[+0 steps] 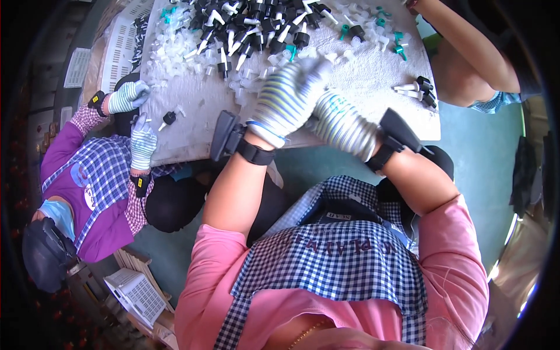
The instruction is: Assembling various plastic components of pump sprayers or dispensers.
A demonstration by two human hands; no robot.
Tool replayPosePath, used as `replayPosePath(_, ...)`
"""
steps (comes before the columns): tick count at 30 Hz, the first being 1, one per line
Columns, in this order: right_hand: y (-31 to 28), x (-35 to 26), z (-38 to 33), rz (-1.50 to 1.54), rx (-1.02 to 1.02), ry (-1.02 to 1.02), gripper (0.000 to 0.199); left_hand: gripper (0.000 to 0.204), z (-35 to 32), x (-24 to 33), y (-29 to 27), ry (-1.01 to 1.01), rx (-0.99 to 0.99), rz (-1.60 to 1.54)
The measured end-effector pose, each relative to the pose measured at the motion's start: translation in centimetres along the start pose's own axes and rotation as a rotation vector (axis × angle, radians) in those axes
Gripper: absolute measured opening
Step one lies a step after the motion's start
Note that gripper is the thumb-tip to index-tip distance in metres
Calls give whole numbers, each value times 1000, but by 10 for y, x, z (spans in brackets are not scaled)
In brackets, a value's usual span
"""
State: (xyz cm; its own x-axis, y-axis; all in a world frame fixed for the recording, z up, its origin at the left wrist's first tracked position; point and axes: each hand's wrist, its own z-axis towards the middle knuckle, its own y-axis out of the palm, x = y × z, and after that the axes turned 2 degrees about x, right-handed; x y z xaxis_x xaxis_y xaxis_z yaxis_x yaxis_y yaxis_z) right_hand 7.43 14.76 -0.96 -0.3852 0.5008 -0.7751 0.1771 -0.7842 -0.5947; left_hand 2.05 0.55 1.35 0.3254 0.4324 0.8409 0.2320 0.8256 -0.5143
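My left hand (282, 104), in a striped knit glove, is above the near part of the white table (204, 131). Its fingertips are smeared by motion. Against it is my right hand (346, 123), gloved alike, with its fingers curled in. Whatever lies between the hands is hidden. Just beyond them is a pile of black pump heads (301, 38) with white stems, mixed with clear plastic pieces (245, 84). Several more black pump heads (424, 87) with white stems lie together near the table's right edge.
A co-worker's gloved hands (143, 143) are at the table's left edge, near a lone black pump head (168, 118). Another person's bare arm (466, 38) comes in at the far right. Teal plastic pieces (399, 51) lie scattered. A white crate (137, 294) stands at lower left.
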Motion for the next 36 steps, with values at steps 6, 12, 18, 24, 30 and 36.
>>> replayPosePath(6,-82,10,1,-461,-114,242,30,30,44,-60,-15,69,312,185)
replayPosePath(12,-105,7,-4,-572,-150,374,36,34,55,-62,-14,71,159,501)
replayPosePath(18,-82,10,9,-580,167,102,34,33,56,-52,-12,-53,55,421)
replayPosePath(24,-64,19,19,-403,290,-29,43,22,54,-44,-16,265,216,466)
replayPosePath(30,-55,24,25,-368,224,21,39,24,51,-65,-22,121,270,225)
replayPosePath(36,-51,19,33,-307,240,21,36,45,54,-50,8,161,126,590)
